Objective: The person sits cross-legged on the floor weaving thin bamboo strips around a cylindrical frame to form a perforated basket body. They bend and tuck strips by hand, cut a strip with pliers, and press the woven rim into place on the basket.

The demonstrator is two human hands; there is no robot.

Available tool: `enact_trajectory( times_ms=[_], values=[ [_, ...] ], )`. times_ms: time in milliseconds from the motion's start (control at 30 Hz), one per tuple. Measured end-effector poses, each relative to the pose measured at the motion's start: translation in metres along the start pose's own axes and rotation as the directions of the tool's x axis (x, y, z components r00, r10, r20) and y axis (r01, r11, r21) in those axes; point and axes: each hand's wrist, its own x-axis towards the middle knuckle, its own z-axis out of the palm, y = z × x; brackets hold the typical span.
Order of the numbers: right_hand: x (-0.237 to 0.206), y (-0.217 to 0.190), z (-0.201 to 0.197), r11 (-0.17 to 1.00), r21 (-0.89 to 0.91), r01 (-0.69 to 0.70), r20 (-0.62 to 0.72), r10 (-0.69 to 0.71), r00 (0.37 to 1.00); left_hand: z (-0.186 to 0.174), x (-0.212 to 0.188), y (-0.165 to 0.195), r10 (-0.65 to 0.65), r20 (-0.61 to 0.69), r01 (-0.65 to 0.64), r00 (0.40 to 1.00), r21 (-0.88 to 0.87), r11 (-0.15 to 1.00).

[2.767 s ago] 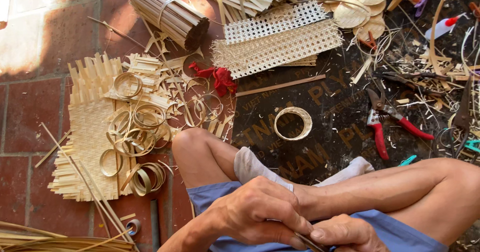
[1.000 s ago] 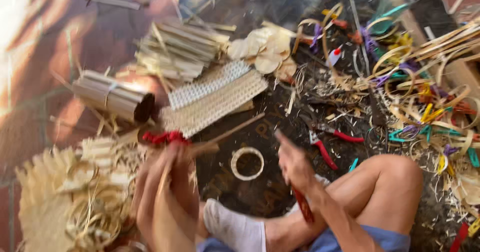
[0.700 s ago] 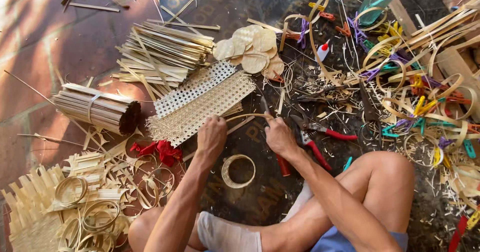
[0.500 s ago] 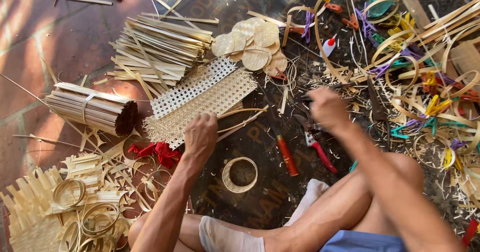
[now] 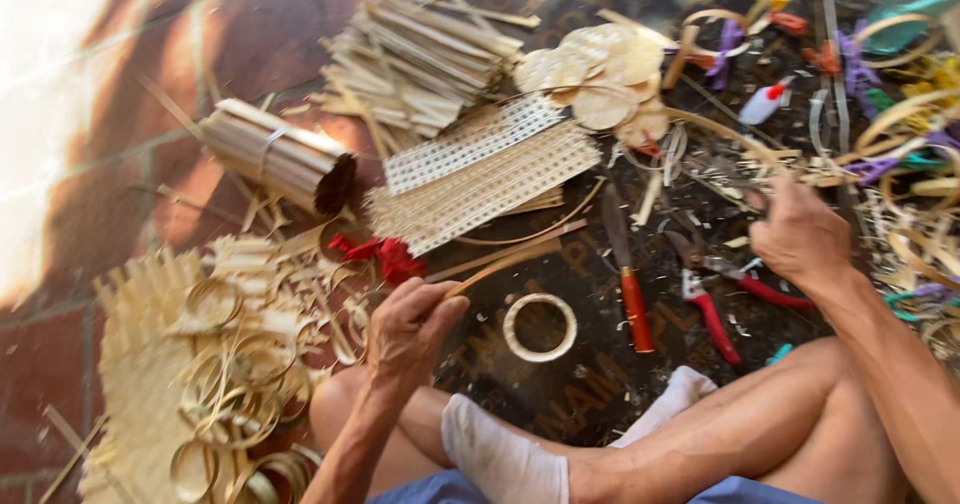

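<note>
Between left hand (image 5: 412,326) fingers, bamboo strip (image 5: 505,264)

Hard sunlight burns the floor (image 5: 60,114) white toward nine and ten o'clock — detail lost in glare. The middle sits in even shade. Motion blur smears everything, worst toward one and two o'clock — edges soft throughout.

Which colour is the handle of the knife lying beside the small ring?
Red-orange, clear in the head view: knife, ring.
</note>
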Motion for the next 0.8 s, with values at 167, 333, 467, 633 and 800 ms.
enact_trajectory(
  times_ms=[167,333,467,633,800],
  values=[
    [-0.081,-0.053,-0.026,0.427,0.718,-0.550,0.479,0.270,0.835,-0.002,-0.042,0.002,0.052,-0.044,-0.054,0.998,-0.047,0.997],
    [-0.134,-0.095,-0.028,-0.139,0.696,-0.704,0.714,0.037,0.699,0.006,-0.074,0.001,0.102,0.070,-0.089,0.992,-0.167,0.982],
    [-0.098,-0.069,-0.028,0.017,0.698,-0.716,0.709,0.122,0.694,0.003,-0.092,0.001,0.102,0.101,-0.075,0.990,-0.244,0.967],
    [-0.045,-0.042,-0.067,0.113,0.869,-0.481,0.458,0.182,0.870,0.013,-0.086,0.028,-0.096,0.155,0.133,0.983,-0.249,0.959],
    [-0.089,-0.131,-0.082,-0.202,0.957,-0.210,0.257,0.248,0.934,0.092,-0.075,0.065,-0.023,0.227,0.114,0.974,-0.394,0.912]
  ],
)
